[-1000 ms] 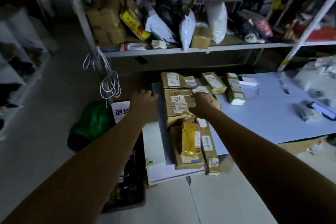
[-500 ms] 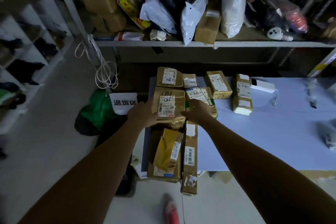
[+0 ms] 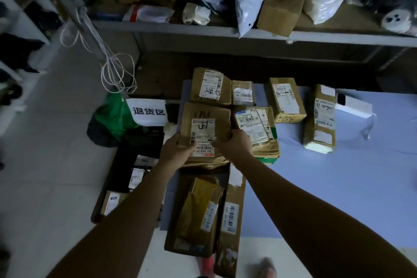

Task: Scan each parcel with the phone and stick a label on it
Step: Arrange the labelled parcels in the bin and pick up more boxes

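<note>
Here, the left grip [image 3: 178, 150] and the right grip [image 3: 235, 144] both clasp the near edge of a brown parcel [image 3: 208, 115], one at each corner, fingers curled round the cardboard. The white shipping label [image 3: 203, 130] on it faces up and carries black handwriting. The parcel sits at the left end of the blue surface [image 3: 338, 176]; whether it is lifted clear of the crumpled packaging beneath cannot be told.

Just beside it on the right lies a green-edged parcel [image 3: 255, 128], and behind it a handwritten-label parcel [image 3: 209, 84] next to a small parcel [image 3: 242, 93]. Further right stand a slanted parcel [image 3: 285, 99], a tall parcel [image 3: 320, 115] and a white box [image 3: 352, 106]. Nearer the person, a yellow padded envelope [image 3: 200, 207] lies on a flat carton, with a long narrow parcel [image 3: 232, 216] alongside.

Off the left edge are a white sign [image 3: 149, 111] with Chinese characters, a green bag [image 3: 112, 117] and a black crate [image 3: 135, 160]. A shelf [image 3: 203, 29] loaded with bags and boxes runs behind.
</note>
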